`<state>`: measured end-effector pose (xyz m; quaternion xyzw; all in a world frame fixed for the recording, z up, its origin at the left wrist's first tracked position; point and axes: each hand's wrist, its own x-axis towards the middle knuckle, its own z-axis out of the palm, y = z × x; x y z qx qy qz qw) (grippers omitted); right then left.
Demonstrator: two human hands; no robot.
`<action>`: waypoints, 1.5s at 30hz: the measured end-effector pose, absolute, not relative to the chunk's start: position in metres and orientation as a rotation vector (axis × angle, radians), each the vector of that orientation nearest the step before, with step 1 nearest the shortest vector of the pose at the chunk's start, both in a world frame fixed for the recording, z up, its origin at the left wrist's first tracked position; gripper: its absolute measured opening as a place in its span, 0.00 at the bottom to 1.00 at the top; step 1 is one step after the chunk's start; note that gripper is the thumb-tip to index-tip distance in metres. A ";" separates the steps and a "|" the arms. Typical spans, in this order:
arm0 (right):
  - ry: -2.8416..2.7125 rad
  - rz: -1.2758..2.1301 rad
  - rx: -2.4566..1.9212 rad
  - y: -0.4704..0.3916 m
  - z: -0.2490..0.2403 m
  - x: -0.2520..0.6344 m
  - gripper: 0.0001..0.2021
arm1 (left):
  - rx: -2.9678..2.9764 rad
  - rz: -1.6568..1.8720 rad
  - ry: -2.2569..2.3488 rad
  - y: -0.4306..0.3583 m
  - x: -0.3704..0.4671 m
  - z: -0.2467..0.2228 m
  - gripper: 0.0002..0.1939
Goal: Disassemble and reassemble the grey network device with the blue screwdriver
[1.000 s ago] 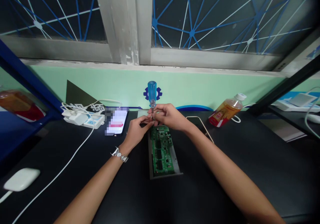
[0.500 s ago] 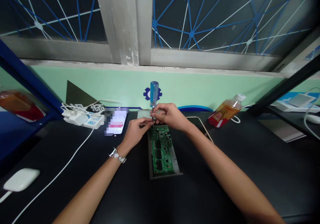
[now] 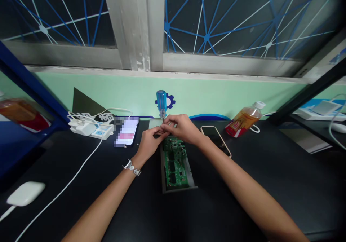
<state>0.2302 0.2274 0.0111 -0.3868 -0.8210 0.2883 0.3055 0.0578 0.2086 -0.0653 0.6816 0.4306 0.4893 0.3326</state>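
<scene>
A screwdriver [image 3: 161, 101] with a clear blue handle stands nearly upright above the far end of a green circuit board [image 3: 175, 162], which sits in a grey metal tray [image 3: 191, 175]. My right hand [image 3: 180, 127] is closed with its fingertips pinched round the screwdriver's shaft, below the handle. Just beside it, my left hand [image 3: 151, 141] has its fingers drawn together at the far left corner of the board, near the screwdriver's lower end. The fingers hide the tip, and whatever the left fingertips hold does not show.
Left of the hands lie a lit phone [image 3: 126, 132] and a white power strip [image 3: 92, 128] with cables. On the right are another phone [image 3: 216, 141] and a drink bottle [image 3: 244, 119]. A white charger [image 3: 26, 193] lies at the near left of the black desk [image 3: 129, 213].
The screwdriver's handle has shifted left and leans slightly left. My right fingers have moved left and a little down with it; my left hand has shifted slightly right, its fingers more curled.
</scene>
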 end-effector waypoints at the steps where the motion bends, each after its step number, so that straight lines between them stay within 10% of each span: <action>1: -2.186 0.750 -1.014 0.228 0.011 0.231 0.07 | 1.777 1.272 1.121 0.208 0.056 -0.065 0.10; 45: -0.899 1.379 -0.731 0.134 -0.051 0.260 0.16 | 1.953 1.286 1.156 0.136 0.045 -0.063 0.05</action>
